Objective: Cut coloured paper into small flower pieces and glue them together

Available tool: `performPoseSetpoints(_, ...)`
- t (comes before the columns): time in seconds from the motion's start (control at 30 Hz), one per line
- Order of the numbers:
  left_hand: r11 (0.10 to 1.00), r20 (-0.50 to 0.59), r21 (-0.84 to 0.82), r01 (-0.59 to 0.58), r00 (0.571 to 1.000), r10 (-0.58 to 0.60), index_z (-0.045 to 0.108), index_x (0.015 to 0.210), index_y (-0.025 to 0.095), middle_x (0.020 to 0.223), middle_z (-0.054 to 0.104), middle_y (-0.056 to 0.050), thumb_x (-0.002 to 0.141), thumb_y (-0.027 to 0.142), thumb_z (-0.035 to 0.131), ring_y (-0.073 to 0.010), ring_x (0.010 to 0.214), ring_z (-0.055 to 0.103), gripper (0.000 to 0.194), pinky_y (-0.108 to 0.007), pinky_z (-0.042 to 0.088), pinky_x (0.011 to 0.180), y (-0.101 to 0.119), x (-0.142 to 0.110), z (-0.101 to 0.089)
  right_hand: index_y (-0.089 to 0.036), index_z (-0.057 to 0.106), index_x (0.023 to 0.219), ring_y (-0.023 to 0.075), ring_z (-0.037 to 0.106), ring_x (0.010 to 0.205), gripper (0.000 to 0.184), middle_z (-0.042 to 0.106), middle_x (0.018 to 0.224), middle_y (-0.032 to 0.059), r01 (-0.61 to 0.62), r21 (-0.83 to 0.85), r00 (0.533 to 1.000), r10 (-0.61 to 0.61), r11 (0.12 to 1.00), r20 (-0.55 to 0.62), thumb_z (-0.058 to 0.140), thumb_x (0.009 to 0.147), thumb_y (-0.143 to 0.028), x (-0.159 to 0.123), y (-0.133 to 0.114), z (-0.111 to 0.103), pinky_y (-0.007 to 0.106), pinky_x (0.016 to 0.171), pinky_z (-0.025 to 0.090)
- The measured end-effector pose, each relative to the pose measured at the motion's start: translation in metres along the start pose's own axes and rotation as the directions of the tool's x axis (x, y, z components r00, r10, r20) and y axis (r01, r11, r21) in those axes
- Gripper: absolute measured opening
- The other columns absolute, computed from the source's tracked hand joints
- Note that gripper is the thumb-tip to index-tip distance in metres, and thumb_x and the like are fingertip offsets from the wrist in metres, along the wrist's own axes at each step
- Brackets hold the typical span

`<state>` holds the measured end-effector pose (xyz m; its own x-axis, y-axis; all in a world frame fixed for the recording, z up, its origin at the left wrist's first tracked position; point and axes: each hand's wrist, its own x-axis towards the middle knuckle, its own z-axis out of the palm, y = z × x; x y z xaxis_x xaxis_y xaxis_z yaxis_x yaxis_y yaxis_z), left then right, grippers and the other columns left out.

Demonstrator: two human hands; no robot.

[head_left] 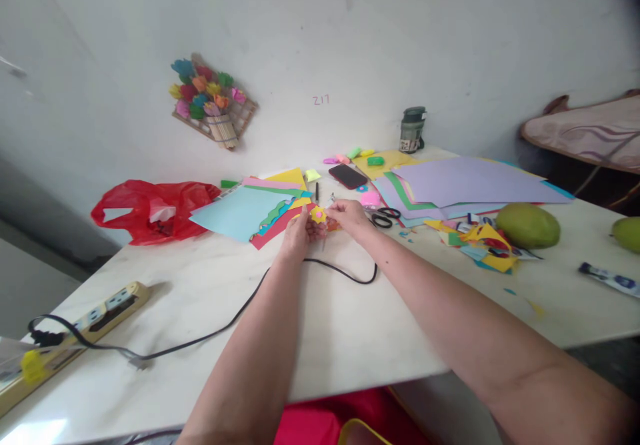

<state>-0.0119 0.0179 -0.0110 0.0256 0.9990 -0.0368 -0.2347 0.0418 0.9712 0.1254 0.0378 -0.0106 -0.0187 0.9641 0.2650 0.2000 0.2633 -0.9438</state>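
Observation:
Above the middle of the table, my left hand (pixel 300 233) is closed on a small yellow flower (pixel 318 215) with a pink centre. My right hand (pixel 350 217) is pinched at the flower's right edge; whether it grips the flower or something tiny beside it cannot be made out. Just left of my hands lie sheets of coloured paper, a light blue one (pixel 240 208) on top and a red one (pixel 275 229) with wavy-edged strips beside it. Black-handled scissors (pixel 384 218) lie right of my right hand, near a pink lump (pixel 370 199).
A phone (pixel 348 177) lies behind my hands. Purple paper (pixel 465 181), paper scraps (pixel 493 248), a green fruit (pixel 528 225) and a tube (pixel 609 279) are at right. A red plastic bag (pixel 155 211) and power strip (pixel 103 311) are left, a black cable (pixel 210 335) crossing the front. A bottle (pixel 412 130) stands at the wall.

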Motion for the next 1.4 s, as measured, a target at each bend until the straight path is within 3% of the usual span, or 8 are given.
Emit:
performPoseSetpoints(0.13, 0.997, 0.026, -0.052, 0.051, 0.998, -0.049, 0.058, 0.069, 0.013, 0.058, 0.063, -0.007, 0.077, 0.036, 0.054, -0.0143, 0.046, 0.058, 0.025, -0.027, 0.048, 0.051, 0.002, 0.0, 0.0, -0.018, 0.058, 0.061, 0.011, 0.057, 0.054, 0.011, 0.059, 0.054, -0.0037, -0.082, 0.086, 0.997, 0.083, 0.993, -0.001, 0.061, 0.07, -0.024, -0.004, -0.006, -0.001, 0.021, 0.054, 0.046)
performPoseSetpoints(0.37, 0.999, 0.098, -0.01, -0.033, 0.995, 0.034, 0.062, 0.068, 0.01, 0.065, 0.067, -0.006, 0.061, 0.021, 0.064, -0.0122, 0.05, 0.059, 0.013, -0.025, 0.049, 0.054, 0.0, -0.004, -0.003, -0.018, 0.057, 0.059, 0.0099, 0.055, 0.053, 0.012, 0.058, 0.054, -0.0038, -0.079, 0.084, 0.997, 0.08, 0.993, -0.004, 0.06, 0.069, -0.024, -0.005, -0.008, -0.002, 0.02, 0.053, 0.045)
performPoseSetpoints(0.67, 0.999, 0.135, -0.003, -0.041, 0.99, 0.041, 0.065, 0.069, 0.01, 0.067, 0.068, -0.007, 0.062, 0.028, 0.074, -0.0113, 0.051, 0.059, 0.021, -0.024, 0.048, 0.054, -0.003, -0.002, -0.006, -0.017, 0.059, 0.063, 0.0113, 0.056, 0.057, 0.012, 0.059, 0.058, -0.003, -0.049, 0.014, 0.999, 0.049, 0.999, -0.017, 0.058, 0.069, -0.027, -0.003, -0.004, -0.003, 0.022, 0.056, 0.046)
performPoseSetpoints(0.8, 0.998, 0.138, -0.014, -0.061, 0.988, 0.062, 0.066, 0.073, 0.01, 0.072, 0.07, -0.008, 0.062, 0.032, 0.077, -0.0123, 0.056, 0.062, 0.027, -0.025, 0.051, 0.06, -0.005, -0.002, -0.007, -0.018, 0.066, 0.086, 0.0139, 0.06, 0.071, 0.017, 0.066, 0.091, 0.003, 0.1, -0.167, 0.984, -0.122, 0.981, -0.13, 0.059, 0.072, -0.025, 0.0, 0.0, -0.004, 0.028, 0.068, 0.05)
performPoseSetpoints(0.9, 0.997, 0.151, -0.032, -0.063, 0.986, 0.067, 0.066, 0.077, 0.01, 0.076, 0.071, -0.009, 0.063, 0.033, 0.077, -0.0157, 0.064, 0.066, 0.03, -0.028, 0.052, 0.067, -0.006, -0.002, -0.007, -0.021, 0.069, 0.094, 0.0179, 0.061, 0.089, 0.022, 0.061, 0.113, 0.0074, 0.303, -0.31, 0.924, -0.358, 0.901, -0.137, 0.059, 0.074, -0.022, 0.0, 0.002, -0.004, 0.033, 0.08, 0.05)
performPoseSetpoints(1.0, 0.997, 0.174, -0.051, -0.064, 0.982, 0.072, 0.065, 0.077, 0.011, 0.076, 0.071, -0.009, 0.063, 0.033, 0.077, -0.0189, 0.07, 0.068, 0.029, -0.031, 0.053, 0.07, -0.006, -0.002, -0.007, -0.022, 0.072, 0.09, 0.0216, 0.057, 0.105, 0.017, 0.061, 0.115, 0.0082, 0.447, -0.384, 0.858, -0.509, 0.808, -0.073, 0.061, 0.077, -0.024, -0.001, 0.003, -0.002, 0.036, 0.093, 0.045)
performPoseSetpoints(1.13, 0.995, 0.195, -0.086, -0.057, 0.978, 0.073, 0.066, 0.079, 0.011, 0.076, 0.07, -0.008, 0.063, 0.03, 0.076, -0.0198, 0.072, 0.068, 0.027, -0.03, 0.053, 0.069, -0.006, 0.0, -0.009, -0.024, 0.073, 0.088, 0.0216, 0.056, 0.106, 0.014, 0.062, 0.117, 0.0067, 0.487, -0.429, 0.837, -0.547, 0.76, -0.018, 0.063, 0.078, -0.027, -0.002, 0.003, 0.001, 0.036, 0.093, 0.045)
performPoseSetpoints(1.4, 0.993, 0.197, -0.121, -0.007, 0.98, 0.031, 0.064, 0.076, 0.011, 0.076, 0.069, -0.008, 0.062, 0.023, 0.072, -0.0209, 0.072, 0.068, 0.02, -0.031, 0.053, 0.069, -0.004, -0.003, -0.008, -0.025, 0.074, 0.088, 0.0208, 0.057, 0.105, 0.015, 0.062, 0.118, 0.0057, 0.47, -0.416, 0.849, -0.527, 0.778, -0.027, 0.065, 0.077, -0.023, 0.0, 0.004, 0.002, 0.036, 0.093, 0.046)
